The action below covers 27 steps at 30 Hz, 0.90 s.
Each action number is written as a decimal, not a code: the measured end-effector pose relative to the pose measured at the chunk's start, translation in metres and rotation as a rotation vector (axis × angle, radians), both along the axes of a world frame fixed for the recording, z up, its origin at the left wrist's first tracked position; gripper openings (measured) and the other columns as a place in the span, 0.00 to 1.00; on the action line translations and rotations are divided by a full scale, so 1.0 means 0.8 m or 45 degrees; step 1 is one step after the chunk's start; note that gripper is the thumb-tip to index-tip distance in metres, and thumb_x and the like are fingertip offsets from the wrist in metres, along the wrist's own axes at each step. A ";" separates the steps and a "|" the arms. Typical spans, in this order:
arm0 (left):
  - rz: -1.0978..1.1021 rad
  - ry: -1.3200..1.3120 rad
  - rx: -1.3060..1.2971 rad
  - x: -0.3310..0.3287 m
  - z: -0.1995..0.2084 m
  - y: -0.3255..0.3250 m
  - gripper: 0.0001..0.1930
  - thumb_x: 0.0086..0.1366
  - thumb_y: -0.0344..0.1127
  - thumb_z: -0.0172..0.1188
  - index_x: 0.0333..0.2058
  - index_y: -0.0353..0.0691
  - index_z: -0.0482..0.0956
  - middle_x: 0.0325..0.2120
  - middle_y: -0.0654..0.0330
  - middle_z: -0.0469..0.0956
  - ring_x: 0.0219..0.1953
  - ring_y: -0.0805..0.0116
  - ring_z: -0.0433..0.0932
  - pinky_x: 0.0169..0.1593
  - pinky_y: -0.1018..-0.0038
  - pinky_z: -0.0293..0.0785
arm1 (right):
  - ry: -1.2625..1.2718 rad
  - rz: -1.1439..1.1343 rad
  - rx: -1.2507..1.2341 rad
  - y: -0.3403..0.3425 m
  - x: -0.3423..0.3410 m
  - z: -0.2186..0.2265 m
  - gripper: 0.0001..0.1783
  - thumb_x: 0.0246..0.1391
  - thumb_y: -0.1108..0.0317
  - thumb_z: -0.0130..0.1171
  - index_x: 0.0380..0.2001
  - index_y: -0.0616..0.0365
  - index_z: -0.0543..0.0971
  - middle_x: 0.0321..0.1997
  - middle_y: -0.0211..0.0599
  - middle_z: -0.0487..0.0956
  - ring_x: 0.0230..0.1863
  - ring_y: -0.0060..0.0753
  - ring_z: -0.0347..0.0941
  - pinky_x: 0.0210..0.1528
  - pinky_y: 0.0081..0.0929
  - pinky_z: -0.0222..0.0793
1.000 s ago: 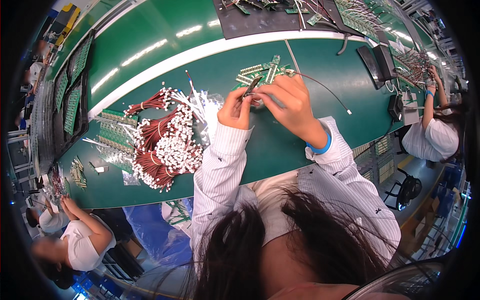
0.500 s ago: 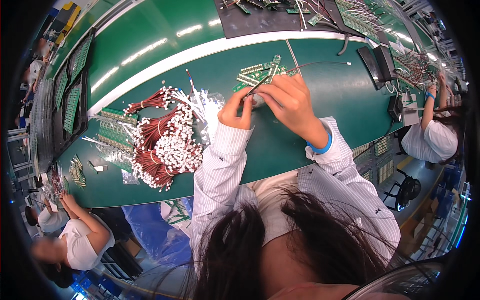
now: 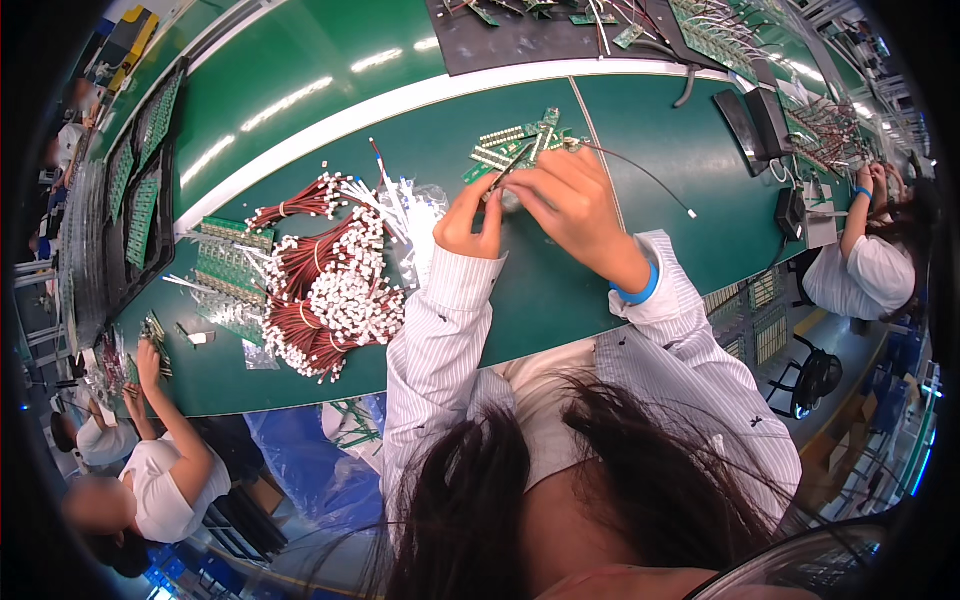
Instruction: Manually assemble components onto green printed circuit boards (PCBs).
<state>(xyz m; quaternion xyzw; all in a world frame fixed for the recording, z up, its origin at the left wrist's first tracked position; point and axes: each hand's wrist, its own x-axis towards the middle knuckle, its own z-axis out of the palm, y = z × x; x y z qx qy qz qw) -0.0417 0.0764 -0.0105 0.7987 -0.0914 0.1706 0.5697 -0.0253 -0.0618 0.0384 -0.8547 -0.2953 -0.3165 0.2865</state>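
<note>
My left hand (image 3: 468,222) pinches a narrow strip, seen nearly edge-on and dark, that looks like a small circuit board (image 3: 511,165). Close against it, my right hand (image 3: 575,205) has thumb and forefinger pressed together at the strip's near end. A thin dark cable (image 3: 640,168) comes out from behind my right fingers and curves right to a white plug (image 3: 692,213). Its other end is hidden in my grip. Just beyond my fingertips lies a loose pile of green circuit boards (image 3: 490,157) with rows of pale parts.
Bundled red-brown cables (image 3: 310,260) with white plugs lie left of my left hand, beside white strips in a clear bag (image 3: 428,205). Green board panels (image 3: 230,260) lie further left. A black mat (image 3: 560,45) holds wired boards beyond the white edge. Co-workers sit at both sides.
The cable's free end has swung nearer and its plug now hangs lower. My hands stay almost in place. At left, a co-worker's hand has reached up toward some small boards.
</note>
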 end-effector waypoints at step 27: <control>0.022 0.076 -0.185 -0.002 -0.006 -0.003 0.10 0.56 0.24 0.52 0.38 0.34 0.73 0.24 0.56 0.76 0.23 0.72 0.77 0.28 0.78 0.73 | 0.071 -0.039 0.137 0.011 -0.002 -0.016 0.08 0.35 0.75 0.61 0.24 0.56 0.76 0.19 0.30 0.69 0.21 0.31 0.63 0.24 0.26 0.52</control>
